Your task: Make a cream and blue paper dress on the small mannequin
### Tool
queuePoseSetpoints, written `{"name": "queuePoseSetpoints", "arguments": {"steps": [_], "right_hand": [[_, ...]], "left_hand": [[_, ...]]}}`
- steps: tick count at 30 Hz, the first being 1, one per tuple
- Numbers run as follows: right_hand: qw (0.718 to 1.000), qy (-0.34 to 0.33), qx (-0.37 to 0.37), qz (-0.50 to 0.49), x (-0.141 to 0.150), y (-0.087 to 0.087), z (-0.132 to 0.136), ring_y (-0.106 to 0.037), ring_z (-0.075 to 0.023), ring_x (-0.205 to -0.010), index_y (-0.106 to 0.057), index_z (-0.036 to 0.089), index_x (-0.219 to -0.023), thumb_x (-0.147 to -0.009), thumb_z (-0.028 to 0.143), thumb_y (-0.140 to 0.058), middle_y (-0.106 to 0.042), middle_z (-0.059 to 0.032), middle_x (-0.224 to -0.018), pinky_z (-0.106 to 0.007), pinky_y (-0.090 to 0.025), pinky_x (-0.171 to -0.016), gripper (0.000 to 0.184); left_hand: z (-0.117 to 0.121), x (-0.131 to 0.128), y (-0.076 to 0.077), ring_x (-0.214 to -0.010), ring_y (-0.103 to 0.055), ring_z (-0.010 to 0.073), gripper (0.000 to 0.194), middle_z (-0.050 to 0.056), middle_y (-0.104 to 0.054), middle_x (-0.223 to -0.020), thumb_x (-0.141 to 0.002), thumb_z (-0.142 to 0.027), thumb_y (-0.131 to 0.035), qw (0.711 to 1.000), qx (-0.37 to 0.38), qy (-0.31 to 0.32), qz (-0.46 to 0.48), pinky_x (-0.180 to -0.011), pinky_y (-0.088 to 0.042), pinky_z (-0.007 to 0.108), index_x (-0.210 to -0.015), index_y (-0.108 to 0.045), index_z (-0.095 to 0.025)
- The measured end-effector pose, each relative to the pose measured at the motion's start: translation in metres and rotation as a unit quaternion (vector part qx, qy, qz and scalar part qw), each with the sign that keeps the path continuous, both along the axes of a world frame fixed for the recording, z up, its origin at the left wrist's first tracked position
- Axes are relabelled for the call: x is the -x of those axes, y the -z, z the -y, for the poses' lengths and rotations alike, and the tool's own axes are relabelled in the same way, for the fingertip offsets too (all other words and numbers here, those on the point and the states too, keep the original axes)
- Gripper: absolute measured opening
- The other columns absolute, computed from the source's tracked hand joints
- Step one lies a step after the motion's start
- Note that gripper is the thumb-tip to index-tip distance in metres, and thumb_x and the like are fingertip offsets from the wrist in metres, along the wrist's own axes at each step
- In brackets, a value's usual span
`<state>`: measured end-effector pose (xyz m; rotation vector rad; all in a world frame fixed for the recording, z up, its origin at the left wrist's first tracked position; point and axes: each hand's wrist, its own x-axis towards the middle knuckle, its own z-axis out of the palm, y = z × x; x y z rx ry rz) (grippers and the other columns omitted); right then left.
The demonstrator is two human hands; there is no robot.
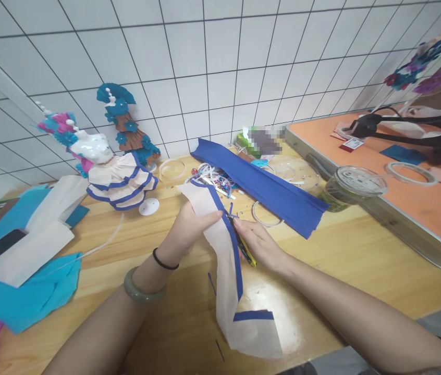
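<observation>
My left hand (pixel 191 226) is closed on a long cream paper strip (pixel 220 271) with a blue border, its thumb pressed near the blue edge. The strip bends down toward the front of the table, and its lower end folds to the right. In my right hand (pixel 259 242) is a slim yellow-and-black cutting tool (pixel 248 254), its dark tip at the blue border beside my left thumb. Its exact kind is partly hidden by my fingers. Small blue trimmings (pixel 234 211) hang at the tip. Behind my hands lies a wide folded blue strip (pixel 259 182).
A doll figure (pixel 121 179) in a tiered cream-and-blue skirt stands left, near a teal-and-brown figure (pixel 129 122). Paper sheets (pixel 60 281) and a phone (pixel 4 245) lie left. Scraps (pixel 215 179), a clear-lidded jar (pixel 353 190) and an orange board (pixel 408 208) are behind and right.
</observation>
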<state>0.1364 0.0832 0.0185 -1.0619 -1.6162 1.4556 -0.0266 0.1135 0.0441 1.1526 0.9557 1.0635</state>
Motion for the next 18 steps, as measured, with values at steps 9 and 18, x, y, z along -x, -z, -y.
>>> {"name": "queuePoseSetpoints", "arguments": {"steps": [9, 18], "right_hand": [[0.999, 0.021, 0.045, -0.015, -0.0004, 0.0020, -0.0001, -0.049, -0.0116, -0.040, -0.049, 0.018, -0.057, -0.088, 0.058, -0.030, -0.052, 0.0014, -0.046, -0.023, -0.039, -0.041, 0.054], [0.999, 0.042, 0.017, 0.009, 0.0004, 0.0023, 0.0000, -0.049, -0.0117, -0.040, -0.048, 0.018, -0.054, -0.088, 0.059, -0.030, -0.051, 0.0013, -0.044, -0.022, -0.038, -0.042, 0.056]], "left_hand": [[0.0050, -0.0059, -0.0009, -0.091, -0.063, 0.0241, 0.036, 0.007, -0.068, -0.100, -0.068, -0.025, -0.070, 0.997, -0.016, 0.003, -0.069, -0.080, -0.051, 0.038, -0.101, -0.060, -0.017], [0.0065, -0.0062, 0.0032, -0.094, -0.063, 0.0259, 0.041, 0.008, -0.067, -0.104, -0.067, -0.027, -0.070, 0.996, -0.021, 0.005, -0.091, -0.083, -0.050, 0.040, -0.105, -0.059, -0.017]]}}
